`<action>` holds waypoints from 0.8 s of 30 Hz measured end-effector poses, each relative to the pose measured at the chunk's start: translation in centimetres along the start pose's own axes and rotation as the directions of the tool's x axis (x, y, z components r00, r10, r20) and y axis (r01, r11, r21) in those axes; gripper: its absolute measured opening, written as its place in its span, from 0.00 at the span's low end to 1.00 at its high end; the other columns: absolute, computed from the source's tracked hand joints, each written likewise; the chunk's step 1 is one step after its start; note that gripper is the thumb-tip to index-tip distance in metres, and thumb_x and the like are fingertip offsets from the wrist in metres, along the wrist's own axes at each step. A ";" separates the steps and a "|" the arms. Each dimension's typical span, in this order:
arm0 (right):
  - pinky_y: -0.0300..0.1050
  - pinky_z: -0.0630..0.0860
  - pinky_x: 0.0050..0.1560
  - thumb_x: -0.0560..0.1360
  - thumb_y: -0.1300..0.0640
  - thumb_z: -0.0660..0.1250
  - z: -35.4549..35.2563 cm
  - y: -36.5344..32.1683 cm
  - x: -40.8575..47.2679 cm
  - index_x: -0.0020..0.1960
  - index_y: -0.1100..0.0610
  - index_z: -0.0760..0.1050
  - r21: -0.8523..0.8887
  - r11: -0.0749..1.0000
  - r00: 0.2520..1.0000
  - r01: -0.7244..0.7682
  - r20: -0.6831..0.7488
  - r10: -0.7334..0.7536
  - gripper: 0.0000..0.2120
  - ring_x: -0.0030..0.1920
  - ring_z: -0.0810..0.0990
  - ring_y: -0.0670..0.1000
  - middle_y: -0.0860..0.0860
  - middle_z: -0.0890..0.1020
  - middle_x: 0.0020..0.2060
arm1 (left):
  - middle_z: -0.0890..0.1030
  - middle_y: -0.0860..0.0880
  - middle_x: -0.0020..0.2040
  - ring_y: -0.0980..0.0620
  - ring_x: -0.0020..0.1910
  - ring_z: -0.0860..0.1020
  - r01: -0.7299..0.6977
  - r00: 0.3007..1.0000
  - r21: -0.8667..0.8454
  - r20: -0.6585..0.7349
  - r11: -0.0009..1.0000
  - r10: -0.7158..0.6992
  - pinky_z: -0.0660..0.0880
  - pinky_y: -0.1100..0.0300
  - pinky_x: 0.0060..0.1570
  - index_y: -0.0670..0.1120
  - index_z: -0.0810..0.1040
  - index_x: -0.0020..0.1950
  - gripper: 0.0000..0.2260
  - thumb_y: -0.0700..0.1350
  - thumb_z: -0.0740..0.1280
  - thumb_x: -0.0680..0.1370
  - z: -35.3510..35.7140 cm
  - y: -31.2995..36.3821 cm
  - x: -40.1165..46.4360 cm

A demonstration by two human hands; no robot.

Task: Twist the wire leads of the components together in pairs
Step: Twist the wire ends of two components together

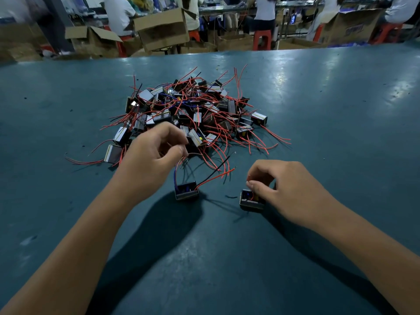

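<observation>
**Inspector A:** We record a smooth, glossy teal table (pixel 318 110) with scuffs. On it sits one heap of components (pixel 188 110): small boxy blocks with grey metallic faces, trailing thin red, black and blue leads. We cannot count the heap.

**Inspector B:** Agreed. We count two components apart from it, near the table's front. The left component (pixel 186 190) hangs or stands below the left hand (pixel 152 153), whose curled fingers pinch its blue leads; one red and one black lead stick out to the right.

**Inspector A:** The right hand (pixel 281 187) pinches thin leads above the right component (pixel 251 200), thumb against fingertips. We note cardboard boxes (pixel 162 28) and red stools (pixel 262 39) behind the table.
</observation>
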State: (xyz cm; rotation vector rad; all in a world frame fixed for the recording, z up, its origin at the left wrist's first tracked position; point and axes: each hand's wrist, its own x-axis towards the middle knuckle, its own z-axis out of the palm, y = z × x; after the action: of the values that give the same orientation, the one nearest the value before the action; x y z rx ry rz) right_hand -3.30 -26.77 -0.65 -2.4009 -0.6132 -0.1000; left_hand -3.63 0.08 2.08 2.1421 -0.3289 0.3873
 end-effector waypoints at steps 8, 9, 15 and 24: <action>0.50 0.75 0.45 0.75 0.54 0.70 0.8 -0.1 0.0 0.43 0.49 0.75 -0.044 0.999 0.999 0.023 -0.029 -0.025 0.04 0.40 0.78 0.46 0.44 0.80 0.37 | 0.76 0.67 0.45 0.64 0.38 0.75 -0.126 0.928 0.214 0.371 0.969 0.039 0.68 0.73 0.37 0.52 0.78 0.48 0.08 0.39 0.71 0.76 0.4 0.2 -0.9; 0.47 0.75 0.45 0.75 0.54 0.70 0.7 -0.1 0.0 0.43 0.49 0.75 -0.039 0.999 0.999 0.024 -0.033 -0.025 0.05 0.40 0.78 0.45 0.44 0.80 0.37 | 0.77 0.64 0.45 0.62 0.39 0.76 -0.128 0.929 0.207 0.368 0.970 0.044 0.69 0.71 0.38 0.53 0.78 0.47 0.09 0.37 0.70 0.77 0.5 0.2 -0.9; 0.28 0.68 0.41 0.76 0.60 0.70 -0.9 -0.3 -0.3 0.46 0.50 0.75 0.014 0.995 0.995 0.095 0.010 -0.096 0.06 0.41 0.76 0.41 0.43 0.80 0.39 | 0.78 0.54 0.48 0.50 0.42 0.76 -0.176 0.936 0.122 0.327 0.977 0.128 0.70 0.59 0.40 0.53 0.81 0.44 0.12 0.34 0.66 0.77 0.7 0.7 -0.7; 0.29 0.68 0.39 0.74 0.60 0.70 -2.4 -0.7 -0.7 0.44 0.48 0.76 0.020 0.994 0.993 0.110 0.029 -0.110 0.07 0.39 0.76 0.44 0.43 0.78 0.37 | 0.84 0.43 0.45 0.50 0.36 0.80 0.280 0.489 -0.074 0.869 0.957 -0.076 0.78 0.60 0.32 0.40 0.77 0.55 0.05 0.34 0.63 0.82 0.9 1.1 -1.9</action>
State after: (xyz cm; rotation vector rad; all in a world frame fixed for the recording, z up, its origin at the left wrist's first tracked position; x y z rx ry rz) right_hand -4.03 -28.05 1.48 -2.3541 -0.7573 -0.1044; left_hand -5.63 -1.09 1.62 1.9676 -0.6604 -0.8883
